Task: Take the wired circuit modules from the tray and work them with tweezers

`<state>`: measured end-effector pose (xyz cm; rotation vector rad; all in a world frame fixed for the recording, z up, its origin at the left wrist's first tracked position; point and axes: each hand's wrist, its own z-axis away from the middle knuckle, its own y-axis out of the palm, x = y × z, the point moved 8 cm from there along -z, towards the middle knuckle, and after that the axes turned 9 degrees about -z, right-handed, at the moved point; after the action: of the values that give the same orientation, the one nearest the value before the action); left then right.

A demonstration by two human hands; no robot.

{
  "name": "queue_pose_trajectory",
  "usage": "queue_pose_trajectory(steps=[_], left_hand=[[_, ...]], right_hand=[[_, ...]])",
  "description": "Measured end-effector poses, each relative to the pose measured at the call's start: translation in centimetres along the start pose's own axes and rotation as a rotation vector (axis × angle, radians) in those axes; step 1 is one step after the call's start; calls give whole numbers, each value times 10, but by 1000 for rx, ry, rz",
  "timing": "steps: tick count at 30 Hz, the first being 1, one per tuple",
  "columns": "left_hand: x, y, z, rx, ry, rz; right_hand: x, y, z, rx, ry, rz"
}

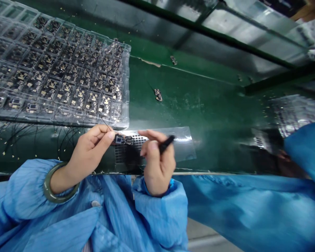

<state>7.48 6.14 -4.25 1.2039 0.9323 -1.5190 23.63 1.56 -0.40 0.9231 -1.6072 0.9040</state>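
Between thumb and fingers, my left hand (94,145) pinches the left end of a small circuit board (123,139) with a thin dark wire. A black pen-like tool (167,144) is gripped in my right hand (158,161), just right of the board. Below both hands lies a clear plastic sheet (182,140) bearing rows of small black stickers (139,140). The tool's working tip cannot be made out.
A clear compartment tray (126,84) full of circuit boards fills the upper left, wires trailing from its front edge. Loose boards (158,95) (173,60) lie on the green table (212,122). Another person's blue sleeve (307,150) is at the right.
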Motion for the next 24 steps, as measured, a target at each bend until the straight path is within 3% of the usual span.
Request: queue_pose_trajectory(steps=[2,4,11,18,24], left_hand=[[0,2,0,22,-1,25],[0,3,1,44,-14,49],[-5,4,3,61,12,26],[-23,-1,9,-7,132,-56],[-20,-3,8,-25,109,-67]], right_hand=[[-6,12,1,138,55,63],[-10,18,1,186,85,62],[-4,22,-1,188,104,26],[8,21,5,222,-13,4],[-8,20,5,293,119,-63]])
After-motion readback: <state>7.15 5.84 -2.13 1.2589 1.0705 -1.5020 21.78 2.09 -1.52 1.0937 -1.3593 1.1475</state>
